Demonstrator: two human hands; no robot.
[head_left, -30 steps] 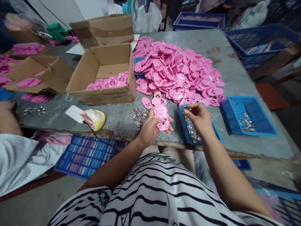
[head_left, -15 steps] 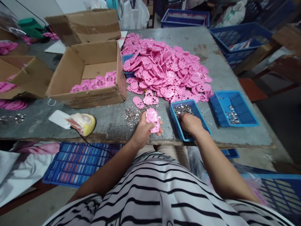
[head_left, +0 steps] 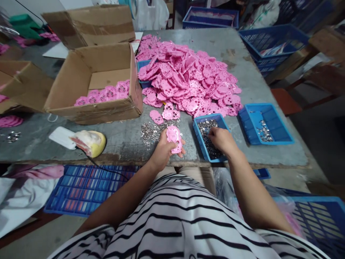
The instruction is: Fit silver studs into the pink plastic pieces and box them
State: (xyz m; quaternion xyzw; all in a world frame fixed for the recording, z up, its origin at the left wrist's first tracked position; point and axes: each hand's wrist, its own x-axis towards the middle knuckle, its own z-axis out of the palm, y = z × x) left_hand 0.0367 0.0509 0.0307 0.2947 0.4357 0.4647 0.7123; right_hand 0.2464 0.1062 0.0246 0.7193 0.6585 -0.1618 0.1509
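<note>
My left hand (head_left: 162, 150) grips a pink plastic plate (head_left: 174, 138) with holes in it, thumb on top and fingers underneath. Over the near blue bin (head_left: 197, 124), my right hand (head_left: 222, 139) is closed, its fingertips pinched together at the small metal parts (head_left: 207, 126) inside. Whether a part is between those fingertips is too small to tell. Beside my left hand, a heap of small shiny metal pieces (head_left: 151, 133) is spread on the table. Several loose pink plates (head_left: 171, 112) lie just beyond it.
A large pile of pink plates (head_left: 188, 79) covers the table's middle. To its left stands an open cardboard box (head_left: 94, 114) holding more plates. A second blue bin (head_left: 280, 138) sits at the right. A yellow-and-white object (head_left: 97, 144) with a black cord lies at the left front.
My right hand has lifted slightly from among the metal parts, its fingertips now more visible. My left hand keeps the pink plate in place. The whole view has shifted a little.
</note>
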